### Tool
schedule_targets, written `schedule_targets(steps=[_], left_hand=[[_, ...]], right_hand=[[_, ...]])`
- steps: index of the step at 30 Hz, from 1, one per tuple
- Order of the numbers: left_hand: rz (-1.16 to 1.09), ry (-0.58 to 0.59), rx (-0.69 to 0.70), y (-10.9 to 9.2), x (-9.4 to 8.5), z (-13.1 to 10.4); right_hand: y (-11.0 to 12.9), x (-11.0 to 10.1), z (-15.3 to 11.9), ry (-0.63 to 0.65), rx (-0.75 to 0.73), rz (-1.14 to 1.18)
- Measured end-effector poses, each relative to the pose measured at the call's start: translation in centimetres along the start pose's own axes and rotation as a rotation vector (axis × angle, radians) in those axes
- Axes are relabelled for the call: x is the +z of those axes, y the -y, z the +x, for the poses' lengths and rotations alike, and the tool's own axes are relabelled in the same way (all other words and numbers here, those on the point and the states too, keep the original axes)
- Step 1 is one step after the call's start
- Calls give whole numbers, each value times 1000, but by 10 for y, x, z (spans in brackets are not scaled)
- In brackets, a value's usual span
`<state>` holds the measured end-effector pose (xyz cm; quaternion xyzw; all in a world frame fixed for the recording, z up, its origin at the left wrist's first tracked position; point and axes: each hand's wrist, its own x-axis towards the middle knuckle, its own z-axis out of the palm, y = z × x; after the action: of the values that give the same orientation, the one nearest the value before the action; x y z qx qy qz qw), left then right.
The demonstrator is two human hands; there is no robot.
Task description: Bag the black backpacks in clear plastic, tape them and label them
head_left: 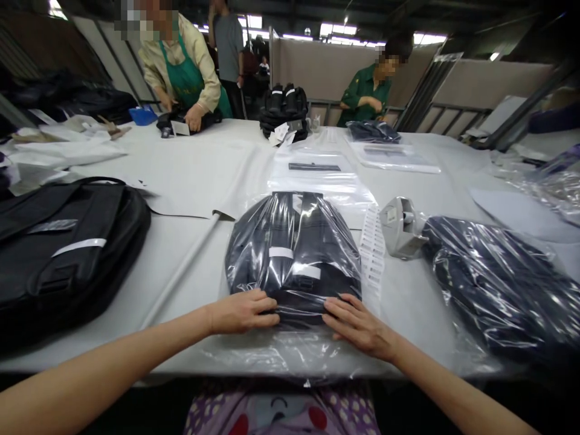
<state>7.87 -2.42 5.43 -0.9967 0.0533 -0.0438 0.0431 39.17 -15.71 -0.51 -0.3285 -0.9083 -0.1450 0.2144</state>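
A black backpack (290,238) lies flat on the white table in front of me, inside a clear plastic bag (281,353) whose loose end reaches the front edge. Two pale bands cross its straps. On the lower left of the wrapped backpack rests my left hand (247,311), fingers stretched out over the plastic. My right hand (357,323) lies on its lower right part, fingers extended and slightly apart. Neither hand grips anything that I can see. Just right of the backpack are a strip of printed labels (372,251) and a grey label dispenser (402,228).
Unwrapped black backpacks (86,248) are stacked at the left. Plastic-wrapped dark bags (493,284) lie at the right. A white rod (181,269) slants across the table. Behind stand flat plastic bags (317,175), more backpacks (283,112), a co-worker in a green apron (188,72) and another person (371,90).
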Motion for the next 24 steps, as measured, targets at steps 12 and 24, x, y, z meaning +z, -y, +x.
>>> schedule_targets(steps=[12, 24], left_hand=[[100, -157, 178, 1, 26, -14], [84, -1, 33, -14, 22, -18]], right_hand=[[-5, 18, -5, -143, -70, 137], [-11, -34, 1, 492, -88, 410]])
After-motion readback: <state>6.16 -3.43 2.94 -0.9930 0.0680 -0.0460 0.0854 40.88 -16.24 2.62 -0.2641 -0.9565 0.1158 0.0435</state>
